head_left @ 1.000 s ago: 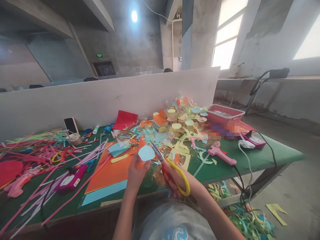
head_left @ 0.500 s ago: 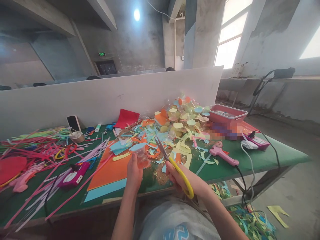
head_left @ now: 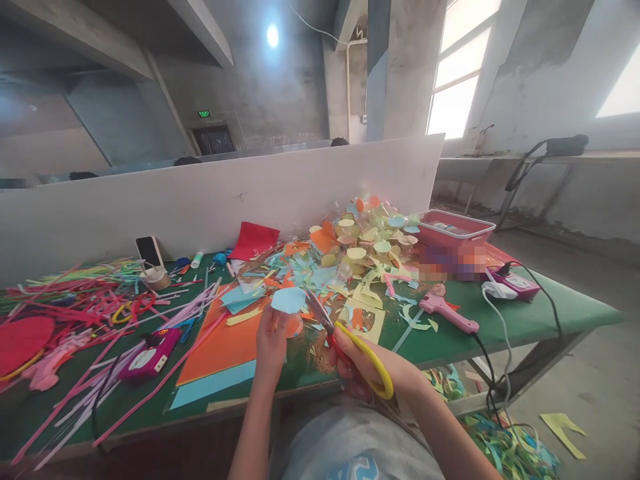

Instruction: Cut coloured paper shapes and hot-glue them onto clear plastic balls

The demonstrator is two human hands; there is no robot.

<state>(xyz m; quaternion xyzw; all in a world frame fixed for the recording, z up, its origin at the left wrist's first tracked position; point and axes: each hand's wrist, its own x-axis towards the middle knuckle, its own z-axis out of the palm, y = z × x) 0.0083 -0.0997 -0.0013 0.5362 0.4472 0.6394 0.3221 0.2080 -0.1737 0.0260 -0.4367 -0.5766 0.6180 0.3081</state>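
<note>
My left hand (head_left: 273,337) is closed around a small clear plastic piece, narrow in the middle, with a light blue paper top (head_left: 289,300) and an orange end (head_left: 295,325) below. The blue top is tilted towards me. My right hand (head_left: 357,363) grips scissors (head_left: 320,312) with yellow and red handles. Their blades are slightly parted and point up and left, with the tips close to the blue paper's right edge; whether they touch it I cannot tell. Behind my hands lie blue, orange and yellow paper scraps (head_left: 300,263).
A pile of similar paper-topped plastic pieces (head_left: 356,253) stands behind. To the right are a pink glue gun (head_left: 447,312), a purple power box (head_left: 517,285) and a pink basket (head_left: 455,230). Orange sheets (head_left: 220,350), pipe cleaners (head_left: 65,333) and a phone (head_left: 149,252) lie left.
The piece in my left hand has turned, so its blue top faces me more. The scissors have moved slightly left and down, to the edge of that top.
</note>
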